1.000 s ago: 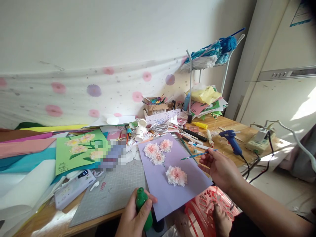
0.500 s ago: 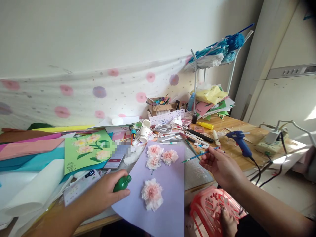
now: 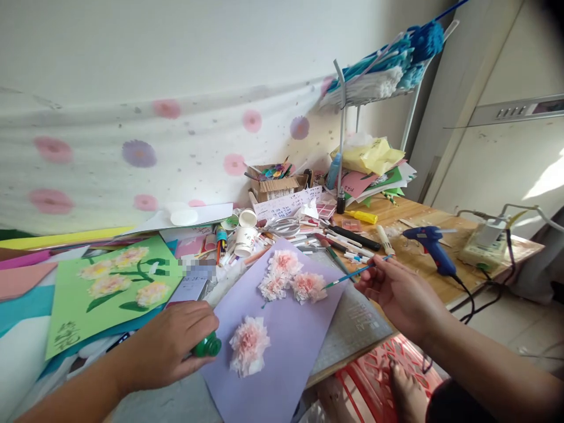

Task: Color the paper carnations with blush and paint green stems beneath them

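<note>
My left hand [image 3: 183, 338] is wrapped round a small green bottle [image 3: 208, 345], its neck tipped to the right over the edge of the purple sheet [image 3: 282, 346]. In my right hand [image 3: 392, 294] is a thin blue paintbrush [image 3: 352, 276], pinched between thumb and fingers. Its green tip points left, close to the right-hand flower of a group of pink-and-white paper flowers [image 3: 282, 267] on the sheet. I cannot tell whether the tip touches the petals. A single larger paper flower [image 3: 249, 346] sits lower on the same sheet.
A green card with flowers [image 3: 110, 317] lies to the left, with a phone [image 3: 189, 288] beside it. Pens [image 3: 308, 241], paper cups [image 3: 245, 241] and a cardboard box [image 3: 273, 187] crowd the back. A blue glue gun [image 3: 432, 249] lies at right, above a red plastic stool [image 3: 374, 376].
The purple sheet has turned, its lower end swinging left. My left hand has moved down and left with the bottle. The view has shifted; the brush tip is nearer the right-hand flower.
</note>
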A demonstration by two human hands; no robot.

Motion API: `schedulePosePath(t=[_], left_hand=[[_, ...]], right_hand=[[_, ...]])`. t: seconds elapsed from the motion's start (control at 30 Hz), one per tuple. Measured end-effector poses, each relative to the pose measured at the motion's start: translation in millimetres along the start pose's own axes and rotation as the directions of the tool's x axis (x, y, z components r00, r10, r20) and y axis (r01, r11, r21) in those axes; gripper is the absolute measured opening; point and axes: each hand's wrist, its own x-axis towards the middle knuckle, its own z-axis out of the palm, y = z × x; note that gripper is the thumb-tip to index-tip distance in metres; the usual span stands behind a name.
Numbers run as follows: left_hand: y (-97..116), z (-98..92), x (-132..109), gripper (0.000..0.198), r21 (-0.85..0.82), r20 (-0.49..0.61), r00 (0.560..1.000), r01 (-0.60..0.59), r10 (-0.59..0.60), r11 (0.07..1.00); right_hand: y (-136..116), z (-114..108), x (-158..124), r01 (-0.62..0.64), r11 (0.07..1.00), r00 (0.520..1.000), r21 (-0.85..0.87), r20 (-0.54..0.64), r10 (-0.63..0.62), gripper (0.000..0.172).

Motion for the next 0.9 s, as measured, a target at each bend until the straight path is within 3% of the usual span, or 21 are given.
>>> schedulePosePath(t=[0.13, 0.27, 0.37, 0.47, 0.53, 0.63, 0.8, 0.9], left_hand=[[-21, 7.5, 14, 0.026, -0.022, -0.057, 0.997, -0.053, 0.052, 0.998], [-48, 10.1, 49, 0.024, -0.067, -0.094, 0.994, -0.07, 0.063, 0.995], [-63, 6.4, 76, 0.019, -0.106, -0.145, 0.989, -0.016, 0.0, 0.994], [-62, -1.7, 91, 0.027, -0.159, -0.217, 0.967, 0.096, -0.13, 0.983], [-49, -7.7, 93, 0.03, -0.215, -0.274, 0.933, 0.176, -0.233, 0.961], [-10, -11.4, 90, 0.029, -0.335, -0.299, 0.871, 0.286, -0.389, 0.898], [65, 15.3, 83, 0.054, -0.638, -0.091, 0.941, 0.197, -0.326, 0.745], [84, 41.1, 79, 0.057, -0.842, 0.065, 0.963, 0.194, -0.261, 0.504]], right_hand=[[-3, 6, 11, -0.004, 1.0, 1.0, 0.003, -0.03, 0.004, 0.029], [-2, 13, 19, 0.001, 1.0, 0.999, 0.009, -0.033, -0.001, 0.03], [-4, 16, 23, 0.007, 1.0, 1.0, 0.015, -0.018, -0.007, 0.031], [-6, 18, 28, 0.021, 1.0, 1.0, 0.023, 0.0, -0.021, 0.031], [-8, 19, 32, 0.024, 0.999, 1.0, 0.03, 0.019, -0.025, 0.029], [-11, 21, 37, 0.052, 0.998, 0.997, 0.036, 0.055, -0.054, 0.025], [-17, 32, 38, 0.226, 0.974, 0.963, 0.019, 0.145, -0.226, 0.017], [-17, 40, 32, 0.299, 0.954, 0.93, 0.009, 0.219, -0.294, 0.015]])
